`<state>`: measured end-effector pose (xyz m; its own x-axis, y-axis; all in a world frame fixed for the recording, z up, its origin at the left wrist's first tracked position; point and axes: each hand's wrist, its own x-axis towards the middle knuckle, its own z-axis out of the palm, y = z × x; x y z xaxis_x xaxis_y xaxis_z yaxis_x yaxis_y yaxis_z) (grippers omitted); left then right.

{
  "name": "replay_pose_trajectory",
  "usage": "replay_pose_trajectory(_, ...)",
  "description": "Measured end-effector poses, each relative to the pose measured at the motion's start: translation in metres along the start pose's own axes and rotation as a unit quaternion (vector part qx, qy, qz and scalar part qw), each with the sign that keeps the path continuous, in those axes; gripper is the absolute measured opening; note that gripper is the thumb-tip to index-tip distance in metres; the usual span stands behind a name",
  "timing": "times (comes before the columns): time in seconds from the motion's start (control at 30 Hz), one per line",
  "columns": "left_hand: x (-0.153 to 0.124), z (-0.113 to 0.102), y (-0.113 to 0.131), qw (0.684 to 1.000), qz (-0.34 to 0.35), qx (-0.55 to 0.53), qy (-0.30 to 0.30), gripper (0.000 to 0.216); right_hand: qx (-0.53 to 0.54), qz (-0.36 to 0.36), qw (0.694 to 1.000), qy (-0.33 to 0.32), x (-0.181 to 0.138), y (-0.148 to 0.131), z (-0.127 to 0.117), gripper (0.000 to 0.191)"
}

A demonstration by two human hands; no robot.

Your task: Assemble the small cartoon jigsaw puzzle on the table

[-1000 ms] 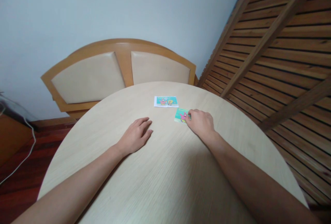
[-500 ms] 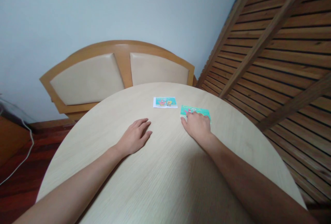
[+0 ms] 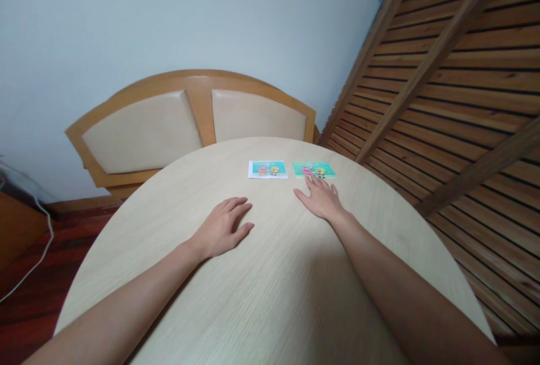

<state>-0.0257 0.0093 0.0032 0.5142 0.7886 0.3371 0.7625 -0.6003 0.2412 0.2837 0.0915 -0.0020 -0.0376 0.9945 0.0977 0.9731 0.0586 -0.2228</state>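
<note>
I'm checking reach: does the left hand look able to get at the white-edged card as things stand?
Probably yes: the white-edged card lies on the table ahead and to the right of the left hand, with no object visible between them.

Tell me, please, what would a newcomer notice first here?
Likely the left card and right card, bright turquoise, side by side near the far edge of the pale table. The right hand overlaps the right card's near edge; the left hand lies apart from both cards.
</note>
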Motion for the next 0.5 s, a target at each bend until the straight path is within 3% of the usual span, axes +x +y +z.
replay_pose_trajectory(0.17, 0.005, 0.004, 0.002, 0.999, 0.013, 0.031, -0.039, 0.051, 0.006, 0.000, 1.000, 0.003, 0.002, 0.002, 0.002, 0.080)
replay_pose_trajectory(0.27, 0.021, 0.009, -0.004, 0.997, 0.021, 0.039, -0.063, 0.052, 0.006, -0.018, 1.000, 0.020, 0.000, -0.002, -0.001, 0.073)
replay_pose_trajectory(0.37, 0.042, 0.016, -0.007, 0.996, 0.020, 0.033, -0.080, 0.052, 0.022, -0.080, 0.995, 0.048, -0.008, -0.012, -0.003, 0.061)
replay_pose_trajectory(0.5, 0.056, 0.024, -0.004, 0.999, -0.009, 0.028, -0.046, 0.053, 0.045, -0.162, 0.985, 0.034, -0.022, -0.028, 0.000, 0.059)
